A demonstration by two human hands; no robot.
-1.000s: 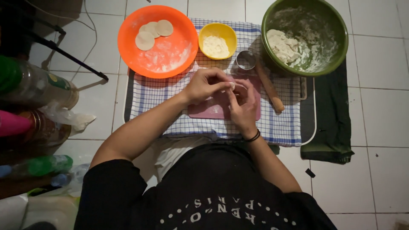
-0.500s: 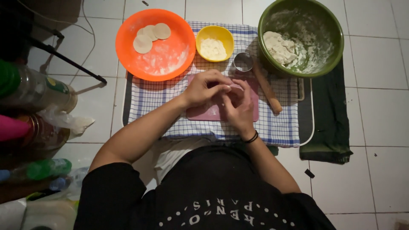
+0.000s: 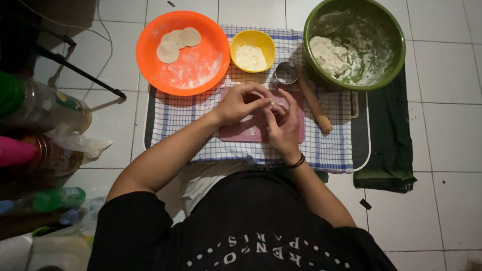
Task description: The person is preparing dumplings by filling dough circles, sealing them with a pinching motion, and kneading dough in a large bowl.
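Both hands are staying over the pink board [image 3: 241, 131], with the fingertips now drawn closer together than a moment ago; the bowls have not shifted.

Nearest, the left hand [image 3: 240, 104] is curling over the board, its thumb and fingers pinching a small pale dough piece [image 3: 271, 104]. The right hand [image 3: 282, 128] is meeting it from the other side, fingers bent and closing on the same piece, a dark band at its wrist. So the dough is being held just above the board, between the two sets of fingertips; how much of it is hidden in the palms I cannot tell.

Under the board a checked cloth [image 3: 331, 150] is lying on the tiled floor. To the board's right a rolling pin [image 3: 315, 102] is resting aslant, and just beyond the board a round metal cutter [image 3: 286, 72] is standing.

Farther off, a yellow bowl [image 3: 253, 48] is holding a white filling or flour. Left of it, beyond the board, an orange bowl [image 3: 150, 55] is carrying three flat dough discs [image 3: 176, 42] on a floury base. Beyond the board to the right a green bowl [image 3: 396, 47] is keeping a lump of raw dough [image 3: 329, 55].

As I judge it, a few discs are finished, one piece is in hand, and a fair lump of dough is waiting to be worked.
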